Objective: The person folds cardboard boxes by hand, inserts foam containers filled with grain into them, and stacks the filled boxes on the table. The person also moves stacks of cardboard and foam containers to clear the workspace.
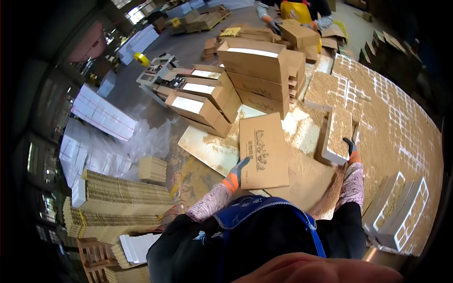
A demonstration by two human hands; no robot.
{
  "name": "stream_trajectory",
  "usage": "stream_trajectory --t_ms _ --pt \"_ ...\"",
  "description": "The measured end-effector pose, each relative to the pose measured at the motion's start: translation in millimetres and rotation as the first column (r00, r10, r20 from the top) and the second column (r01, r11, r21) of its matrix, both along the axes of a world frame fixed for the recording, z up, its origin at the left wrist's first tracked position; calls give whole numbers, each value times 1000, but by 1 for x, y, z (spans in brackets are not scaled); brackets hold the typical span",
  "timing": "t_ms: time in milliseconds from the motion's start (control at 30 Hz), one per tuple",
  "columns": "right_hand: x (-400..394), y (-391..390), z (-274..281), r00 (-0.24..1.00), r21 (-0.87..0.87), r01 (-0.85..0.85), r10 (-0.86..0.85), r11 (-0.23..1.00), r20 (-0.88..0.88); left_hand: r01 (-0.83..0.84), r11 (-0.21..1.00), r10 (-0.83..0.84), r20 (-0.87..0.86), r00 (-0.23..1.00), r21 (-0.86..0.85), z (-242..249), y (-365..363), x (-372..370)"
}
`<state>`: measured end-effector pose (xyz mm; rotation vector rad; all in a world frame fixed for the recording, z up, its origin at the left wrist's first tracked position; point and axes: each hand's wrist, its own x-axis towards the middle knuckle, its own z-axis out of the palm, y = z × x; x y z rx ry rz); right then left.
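Observation:
My left hand (pixel 237 173), in a grey and orange glove, holds the left edge of a brown cardboard box (pixel 273 151) with printed figures and characters on its face. The box lies before me on the work surface. My right hand (pixel 352 152), gloved the same way, grips the near end of a long white foam tray (pixel 336 155) filled with brown grainy material. The tray's far end points away from me. Part of each hand's fingers is hidden behind what it holds.
Stacked open cartons (pixel 252 70) stand ahead, with more open cartons (pixel 193 103) left of them. Grain-covered foam grids (pixel 401 127) spread across the right. Two foam frames (pixel 410 214) stand at lower right. Stacked pulp trays (pixel 127 198) are at left. A co-worker (pixel 297 12) handles boxes at the back.

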<state>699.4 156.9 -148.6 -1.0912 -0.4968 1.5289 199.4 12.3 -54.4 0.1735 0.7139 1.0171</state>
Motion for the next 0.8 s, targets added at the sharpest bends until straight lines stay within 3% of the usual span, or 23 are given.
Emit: stream_trajectory --t_ms 100,167,233,300,500,533,600,633,700,767,800 --pt "-26 -24 21 990 68 117 -121 991 67 19 999 -19 -9 1000 -51 -8 12 6" --pt "-53 -47 39 980 88 184 -190 979 62 91 996 -89 -62 994 22 10 20 22" --pt "-75 -64 35 974 139 227 -225 964 -33 130 991 -124 -134 983 34 3 31 35" --pt "-102 -85 53 948 267 252 -293 930 127 152 986 -135 -209 969 68 3 43 41" --pt "-100 -121 73 916 307 296 -359 905 177 393 917 -385 -103 917 67 48 50 24" --pt "-100 -126 76 918 295 306 -363 905 158 432 894 -400 -220 890 120 51 52 25" --pt "-106 -134 78 901 301 358 -411 884 136 415 902 -384 -223 896 115 55 47 36" --pt "-118 -142 105 862 352 320 -424 880 277 392 913 -360 -231 904 111 63 45 43" --pt "-112 -143 84 896 249 399 -433 882 98 414 901 -386 -197 901 130 29 54 31" --pt "-132 -157 133 957 253 283 -255 925 -137 515 670 2 -694 720 536 -21 60 5" --pt "-150 -135 137 968 275 234 -197 933 -153 786 502 160 -932 326 361 67 35 10"
